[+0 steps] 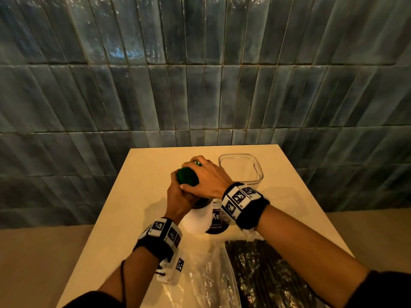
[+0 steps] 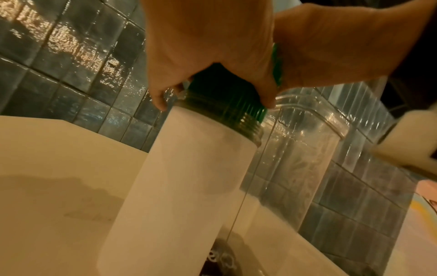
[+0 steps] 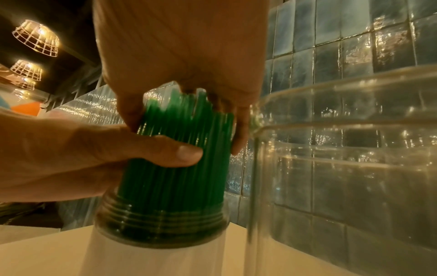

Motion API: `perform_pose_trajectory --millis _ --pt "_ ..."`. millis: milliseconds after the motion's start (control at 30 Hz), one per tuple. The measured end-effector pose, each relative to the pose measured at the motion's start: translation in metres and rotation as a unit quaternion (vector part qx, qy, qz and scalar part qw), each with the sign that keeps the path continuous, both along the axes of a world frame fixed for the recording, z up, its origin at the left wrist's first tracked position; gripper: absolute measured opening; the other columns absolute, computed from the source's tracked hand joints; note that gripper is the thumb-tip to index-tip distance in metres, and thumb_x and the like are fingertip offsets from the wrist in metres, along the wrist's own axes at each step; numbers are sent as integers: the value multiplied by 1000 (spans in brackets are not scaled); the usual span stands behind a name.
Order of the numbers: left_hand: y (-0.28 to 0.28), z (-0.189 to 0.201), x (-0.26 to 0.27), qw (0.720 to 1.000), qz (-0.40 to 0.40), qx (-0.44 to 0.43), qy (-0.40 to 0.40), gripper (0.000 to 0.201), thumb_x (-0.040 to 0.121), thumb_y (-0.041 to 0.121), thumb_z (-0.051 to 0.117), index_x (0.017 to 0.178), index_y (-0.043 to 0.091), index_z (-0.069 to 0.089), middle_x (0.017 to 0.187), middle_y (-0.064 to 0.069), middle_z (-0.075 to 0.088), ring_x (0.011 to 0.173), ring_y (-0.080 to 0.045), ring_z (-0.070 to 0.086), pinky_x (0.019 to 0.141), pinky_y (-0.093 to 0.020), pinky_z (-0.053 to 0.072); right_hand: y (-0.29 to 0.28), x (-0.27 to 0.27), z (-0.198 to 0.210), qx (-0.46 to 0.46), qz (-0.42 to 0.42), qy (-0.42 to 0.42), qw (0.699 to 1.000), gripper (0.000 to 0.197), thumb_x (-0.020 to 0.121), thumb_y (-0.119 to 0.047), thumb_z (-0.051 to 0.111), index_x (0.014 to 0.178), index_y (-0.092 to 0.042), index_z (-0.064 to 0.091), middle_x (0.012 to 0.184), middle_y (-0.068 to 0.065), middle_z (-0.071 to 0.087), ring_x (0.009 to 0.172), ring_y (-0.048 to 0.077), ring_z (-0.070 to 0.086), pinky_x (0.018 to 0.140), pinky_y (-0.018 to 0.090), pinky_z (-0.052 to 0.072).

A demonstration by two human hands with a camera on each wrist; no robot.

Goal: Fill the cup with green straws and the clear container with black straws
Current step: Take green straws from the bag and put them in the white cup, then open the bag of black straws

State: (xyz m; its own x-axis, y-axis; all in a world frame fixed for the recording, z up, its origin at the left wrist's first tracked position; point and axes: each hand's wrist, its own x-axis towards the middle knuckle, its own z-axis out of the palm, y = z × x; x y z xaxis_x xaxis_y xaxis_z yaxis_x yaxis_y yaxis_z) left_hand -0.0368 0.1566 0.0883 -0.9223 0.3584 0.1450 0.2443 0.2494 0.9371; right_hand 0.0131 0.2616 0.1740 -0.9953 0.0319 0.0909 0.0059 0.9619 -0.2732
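Observation:
A thick bundle of green straws (image 1: 186, 176) stands upright in the white cup (image 1: 196, 223), which has a clear threaded rim (image 3: 160, 222) and a dark label. My left hand (image 1: 176, 194) grips the bundle from the left, thumb across its front (image 3: 170, 151). My right hand (image 1: 208, 177) sits on top of the straws with its fingers curled down around them (image 3: 238, 134). The empty clear container (image 1: 242, 168) stands just right of the cup. Black straws (image 1: 266, 274) lie in a plastic bag at the table's near edge.
An empty, crumpled clear plastic bag (image 1: 205, 276) lies left of the black straws. The beige table (image 1: 142, 196) backs onto a dark tiled wall (image 1: 200, 85). Bare tabletop shows left of the cup, and the floor drops away on both sides.

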Motion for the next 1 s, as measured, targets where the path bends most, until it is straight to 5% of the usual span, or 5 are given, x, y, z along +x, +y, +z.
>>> perform_pose_trajectory --millis 233,400,667,833,1000 --pt "-20 0 4 998 -18 3 -68 138 34 59 89 145 32 10 151 -4 25 135 -22 33 109 -45 35 -2 15 12 10 14 25 1000 83 78 -64 58 145 -26 27 156 5 17 138 27 26 112 43 23" --pt "-86 -18 50 988 -5 -114 106 111 57 53 83 144 18 23 148 -2 27 131 -10 27 106 -27 24 9 89 2 -162 -31 153 974 55 85 -49 59 134 -27 44 144 -5 35 130 6 32 107 25 28" --pt "-185 -103 138 849 -258 -455 77 102 58 97 17 144 43 7 152 13 -18 142 -8 -18 117 -44 -1 77 199 -116 -168 -322 17 932 43 83 -26 67 125 -22 54 142 8 33 133 27 34 110 40 31" --pt "-198 -103 168 837 -112 -535 -11 114 46 97 -7 142 38 -20 151 6 -26 144 -15 -12 115 -43 10 102 226 -144 -198 -426 -73 880 58 85 -34 64 136 -18 41 147 14 28 136 32 26 112 46 27" --pt "-186 -93 182 789 -79 -607 -47 103 69 88 26 149 30 -6 157 -8 -5 143 -29 13 110 -44 26 97 204 -149 -133 -337 -81 928 41 89 -33 58 128 -20 52 147 8 34 134 28 33 111 40 28"
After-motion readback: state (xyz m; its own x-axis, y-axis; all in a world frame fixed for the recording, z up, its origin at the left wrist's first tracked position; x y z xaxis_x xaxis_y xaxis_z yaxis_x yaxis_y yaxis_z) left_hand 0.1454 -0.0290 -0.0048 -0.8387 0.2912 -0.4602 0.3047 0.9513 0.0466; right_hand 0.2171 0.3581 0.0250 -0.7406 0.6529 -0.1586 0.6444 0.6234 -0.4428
